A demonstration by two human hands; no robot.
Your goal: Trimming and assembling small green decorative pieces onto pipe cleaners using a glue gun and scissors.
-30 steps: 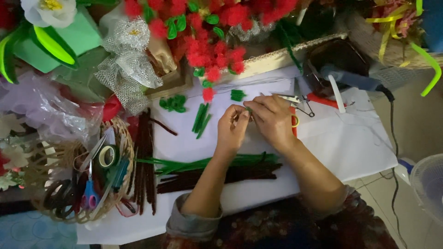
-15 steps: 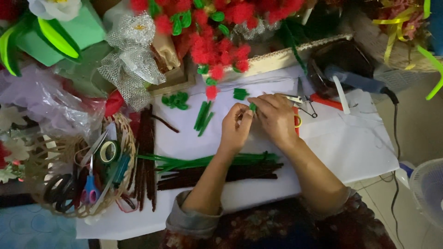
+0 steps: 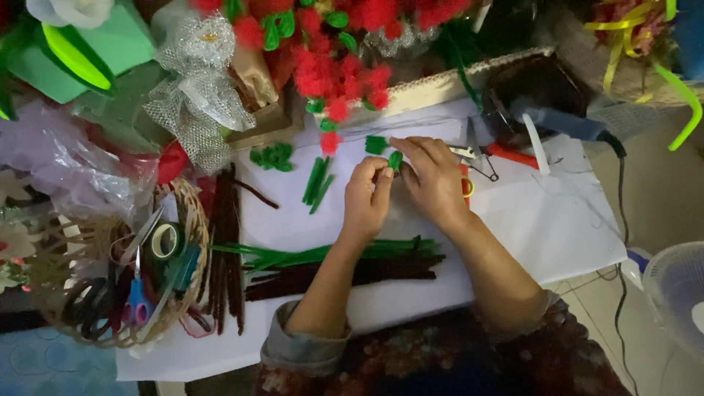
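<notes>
My left hand [image 3: 369, 192] and my right hand [image 3: 433, 178] meet over a white sheet [image 3: 565, 220], both pinching a small green pipe-cleaner piece [image 3: 395, 159] between their fingertips. A second small green piece [image 3: 375, 144] lies just above the hands. Short green pipe-cleaner sticks [image 3: 317, 180] lie to the left of my left hand. Below my forearms lies a bundle of long green stems [image 3: 293, 256] on top of dark brown ones [image 3: 293, 279].
A woven basket [image 3: 192, 227] at the left holds blue scissors [image 3: 136, 301] and tape rolls. Dark brown pipe cleaners [image 3: 224, 249] lie beside it. Red pom-pom flowers [image 3: 330, 70] stand behind. Small scissors [image 3: 480, 158] and a glue gun [image 3: 565, 123] lie to the right.
The hands stay together on the small green piece, fingers shifting slightly as they work it. Nothing else on the sheet has moved.
</notes>
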